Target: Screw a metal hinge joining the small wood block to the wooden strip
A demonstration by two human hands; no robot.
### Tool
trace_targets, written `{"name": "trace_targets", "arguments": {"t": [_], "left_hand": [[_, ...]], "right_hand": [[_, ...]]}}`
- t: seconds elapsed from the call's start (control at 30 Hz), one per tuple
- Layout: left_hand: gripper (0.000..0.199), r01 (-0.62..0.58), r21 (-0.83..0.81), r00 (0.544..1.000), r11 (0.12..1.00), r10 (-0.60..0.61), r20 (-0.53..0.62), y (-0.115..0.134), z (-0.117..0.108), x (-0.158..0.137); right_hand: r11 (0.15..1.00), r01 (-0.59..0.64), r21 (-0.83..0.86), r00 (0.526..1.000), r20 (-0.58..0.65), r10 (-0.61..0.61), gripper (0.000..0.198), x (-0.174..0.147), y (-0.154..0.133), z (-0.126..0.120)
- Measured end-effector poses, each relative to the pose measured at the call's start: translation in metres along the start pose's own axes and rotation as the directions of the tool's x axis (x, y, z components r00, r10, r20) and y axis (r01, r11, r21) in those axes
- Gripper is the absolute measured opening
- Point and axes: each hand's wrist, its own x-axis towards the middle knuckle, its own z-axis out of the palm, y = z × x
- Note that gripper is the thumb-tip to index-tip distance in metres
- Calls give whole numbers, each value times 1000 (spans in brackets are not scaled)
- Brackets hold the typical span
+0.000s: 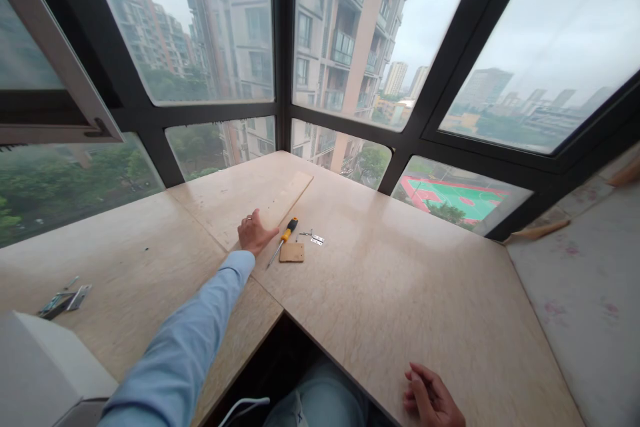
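Note:
My left hand (256, 232) reaches over the stone-look countertop, thumb stretched out and fingers apart, at the near end of a long pale flat strip (287, 199). Whether it touches the strip I cannot tell. Just right of that hand lies a screwdriver (285, 236) with a yellow and black handle, its tip pointing toward me. Beside it are a small brown wooden block (291, 253) and a few small metal hinge-like plates (317, 239). My right hand (431, 397) rests low at the right near the counter's front edge, fingers curled in, nothing visible in them.
More metal hardware (67, 300) lies at the left, behind a white box-like object (50, 360). Dark-framed windows (284, 47) border the counter (400, 280). An open window sash (65, 47) juts in at upper left. A papered wall (580, 280) stands at right; a white cable (245, 404) shows below.

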Motion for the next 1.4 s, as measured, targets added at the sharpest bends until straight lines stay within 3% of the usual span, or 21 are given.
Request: {"name": "trace_targets", "arguments": {"t": [0.17, 0.37, 0.57, 0.7, 0.9, 1.07, 1.23, 1.4], "left_hand": [[87, -22, -170, 996, 985, 6, -91, 48, -21, -10], [86, -92, -441, 995, 893, 66, -74, 126, -31, -50], [85, 20, -700, 992, 714, 75, 104, 207, -24, -129], [80, 109, -802, 969, 588, 116, 217, 239, -13, -196], [75, 169, -751, 919, 638, 175, 355, 250, -6, -275], [69, 154, -710, 842, 687, 285, 458, 240, 2, -301], [68, 6, -643, 871, 766, 311, 379, 232, 6, -307], [74, -65, -656, 866, 752, 370, 337, 235, 4, -321]], "right_hand": [[997, -40, 65, 997, 70, 35, 66, 7, -1, -4], [987, 30, 158, 996, 74, -42, 55, 2, -10, 0], [945, 39, 324, 992, 99, -75, 44, 4, -25, -1], [916, 41, 399, 994, 80, -79, 42, 8, -37, -14], [855, 16, 518, 994, 84, -69, 43, 23, -72, -30], [849, -6, 528, 995, 86, -46, 47, 47, -84, -16], [877, 27, 480, 998, 43, -55, 41, 56, -76, -6], [892, 53, 450, 999, -15, -52, 36, 60, -74, -14]]}}
